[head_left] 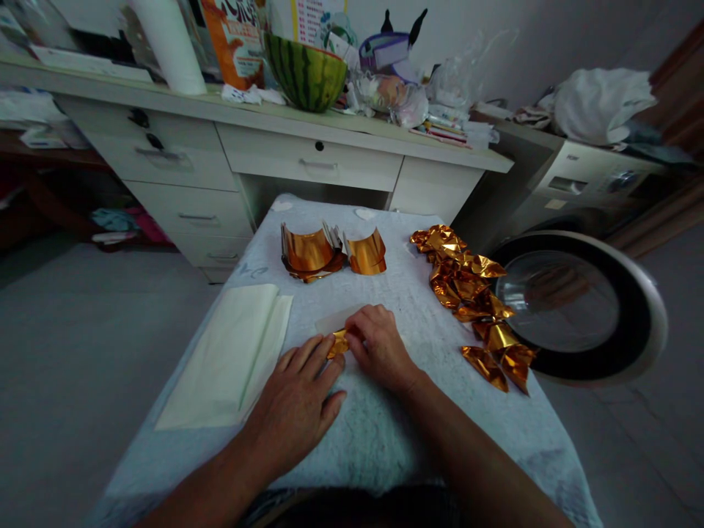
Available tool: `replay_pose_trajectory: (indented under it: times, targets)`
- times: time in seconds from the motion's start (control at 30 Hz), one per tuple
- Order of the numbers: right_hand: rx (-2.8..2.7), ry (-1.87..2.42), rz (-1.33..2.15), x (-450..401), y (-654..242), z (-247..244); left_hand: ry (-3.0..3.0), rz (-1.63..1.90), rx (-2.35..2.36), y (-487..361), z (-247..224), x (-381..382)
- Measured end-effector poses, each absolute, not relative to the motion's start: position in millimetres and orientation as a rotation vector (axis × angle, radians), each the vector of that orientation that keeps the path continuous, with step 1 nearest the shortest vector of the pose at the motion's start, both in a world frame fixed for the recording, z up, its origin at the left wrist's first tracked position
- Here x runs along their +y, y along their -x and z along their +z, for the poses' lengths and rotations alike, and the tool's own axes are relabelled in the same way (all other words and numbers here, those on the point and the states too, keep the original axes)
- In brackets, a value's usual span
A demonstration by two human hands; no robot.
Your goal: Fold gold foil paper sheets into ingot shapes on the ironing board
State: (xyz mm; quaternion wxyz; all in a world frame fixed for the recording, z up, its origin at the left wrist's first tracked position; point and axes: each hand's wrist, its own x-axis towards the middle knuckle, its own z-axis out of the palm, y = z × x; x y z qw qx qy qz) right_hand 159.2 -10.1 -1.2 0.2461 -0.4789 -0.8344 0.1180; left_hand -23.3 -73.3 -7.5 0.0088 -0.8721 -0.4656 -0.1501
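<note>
A small piece of gold foil (338,343) lies on the cloth-covered table (385,433), between my hands. My left hand (301,392) rests flat with spread fingers, its fingertips at the foil's left side. With bent fingers pressed together, my right hand (379,345) touches the foil's right end; what its fingertips hold is too small to make out. A pale translucent sheet (335,320) shows just behind the foil. Farther back stand curved gold foil sheets (311,253) and a smaller curved stack (367,255).
Folded pale paper (225,359) lies on the left of the table. Crumpled gold foil pieces (456,282) run down its right side. Behind are a white desk (330,150) holding a cut watermelon (305,73), and a washing machine with its round door (572,304) open.
</note>
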Motion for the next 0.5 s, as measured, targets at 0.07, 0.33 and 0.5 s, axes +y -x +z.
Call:
replay_pose_trajectory:
  times: [0.07,0.33,0.5]
  targets:
    - [-2.324,1.365,0.301,-10,-157,-3,2.718,-0.468,-1.45,23,-8,-73]
    - [-2.401,1.443,0.259,-11,-157,0,2.697,-0.568,-1.427,26,-16,-72]
    - [-2.407,1.459,0.277,-11,-157,2,2.629,-0.62,-1.381,27,-18,-73]
